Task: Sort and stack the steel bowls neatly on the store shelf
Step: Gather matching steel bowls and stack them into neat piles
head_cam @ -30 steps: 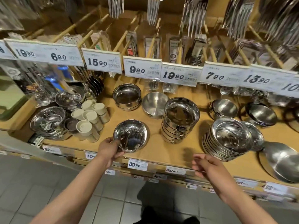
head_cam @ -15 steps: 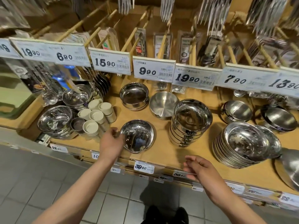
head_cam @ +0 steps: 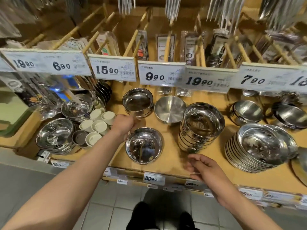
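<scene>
Bare shelf [head_cam: 167,130] between single bowl [head_cam: 143,145] and bowl stack [head_cam: 200,128], room for my hand; cups [head_cam: 97,123] crowd the left, plate stack [head_cam: 260,148] blocks right.

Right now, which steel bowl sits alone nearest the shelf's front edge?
The single shiny bowl beside the left hand; the others stand farther back or in stacks.

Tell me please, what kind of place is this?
Most likely a shop's kitchenware aisle: printed price tags along the shelf, stacked steel bowls on display, and packaged utensils hanging behind.
</scene>
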`<state>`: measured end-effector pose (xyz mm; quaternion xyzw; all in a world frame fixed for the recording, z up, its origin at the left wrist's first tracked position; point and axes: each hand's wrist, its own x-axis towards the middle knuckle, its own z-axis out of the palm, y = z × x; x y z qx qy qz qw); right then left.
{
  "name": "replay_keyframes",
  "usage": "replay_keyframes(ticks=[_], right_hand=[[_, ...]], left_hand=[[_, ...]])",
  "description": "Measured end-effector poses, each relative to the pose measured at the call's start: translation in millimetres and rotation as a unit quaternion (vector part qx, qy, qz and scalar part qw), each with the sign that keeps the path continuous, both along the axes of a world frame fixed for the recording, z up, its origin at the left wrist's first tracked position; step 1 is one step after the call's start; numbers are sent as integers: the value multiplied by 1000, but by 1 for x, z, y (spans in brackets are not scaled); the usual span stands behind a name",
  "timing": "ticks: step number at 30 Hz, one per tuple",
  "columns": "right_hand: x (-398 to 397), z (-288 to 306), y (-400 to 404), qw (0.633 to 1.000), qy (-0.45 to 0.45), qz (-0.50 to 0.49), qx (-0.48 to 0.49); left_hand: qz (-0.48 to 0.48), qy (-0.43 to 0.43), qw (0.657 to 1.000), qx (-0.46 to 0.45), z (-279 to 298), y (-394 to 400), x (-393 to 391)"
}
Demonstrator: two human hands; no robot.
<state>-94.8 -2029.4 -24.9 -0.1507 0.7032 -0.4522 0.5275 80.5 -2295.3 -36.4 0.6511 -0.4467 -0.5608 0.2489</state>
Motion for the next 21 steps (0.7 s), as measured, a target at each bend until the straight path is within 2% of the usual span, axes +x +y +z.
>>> replay_keyframes(ticks=[4, 12, 16, 21], right_hand=[[19, -7, -9, 998, 1, -69, -3], [62, -19, 1, 990, 3, -136, 37], [67, -12, 8, 988, 12, -153, 36], [66, -6, -1, 990, 14, -141, 19]], left_hand=[[-5, 65, 995, 73, -8, -42, -22], [-93, 5, 987, 132, -24, -74, -29], [-87, 50, 983, 151, -13, -75, -31], [-117, 29, 984, 132, 13, -70, -20]])
